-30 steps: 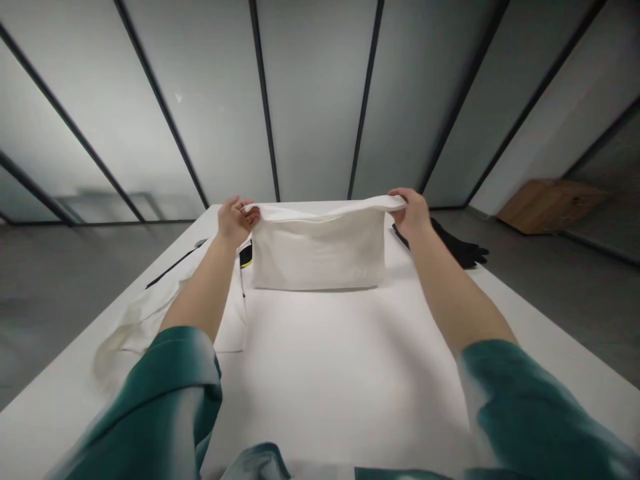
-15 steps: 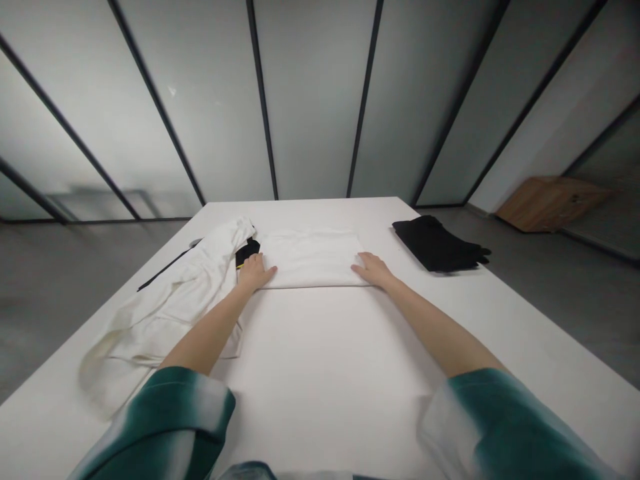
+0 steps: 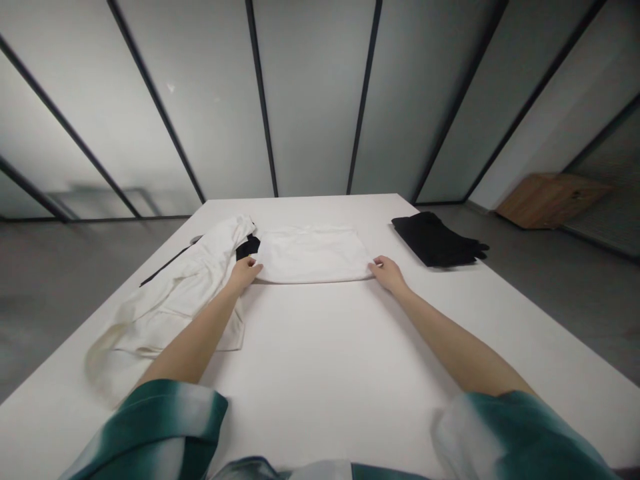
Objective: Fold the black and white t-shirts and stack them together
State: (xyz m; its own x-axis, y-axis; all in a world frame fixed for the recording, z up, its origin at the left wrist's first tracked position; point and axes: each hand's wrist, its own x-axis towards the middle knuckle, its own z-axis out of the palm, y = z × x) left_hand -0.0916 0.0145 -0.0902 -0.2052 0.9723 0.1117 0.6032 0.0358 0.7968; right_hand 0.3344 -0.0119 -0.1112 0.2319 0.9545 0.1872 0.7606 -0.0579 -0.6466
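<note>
- On the white surface (image 3: 320,373), a folded white cloth (image 3: 313,255) lies flat toward the far end.
- The left hand (image 3: 243,273) and right hand (image 3: 390,275) pinch its near corners.
- Black cloth (image 3: 436,240) lies to the right.

A folded white rectangular cloth (image 3: 313,255) lies on the flat white table (image 3: 320,360), between the left hand (image 3: 245,271) and right hand (image 3: 389,272); a crumpled white fabric garment (image 3: 183,287) lies left, a folded black fabric bundle (image 3: 434,239) right, frosted-glass panels (image 3: 315,100) behind.
</note>
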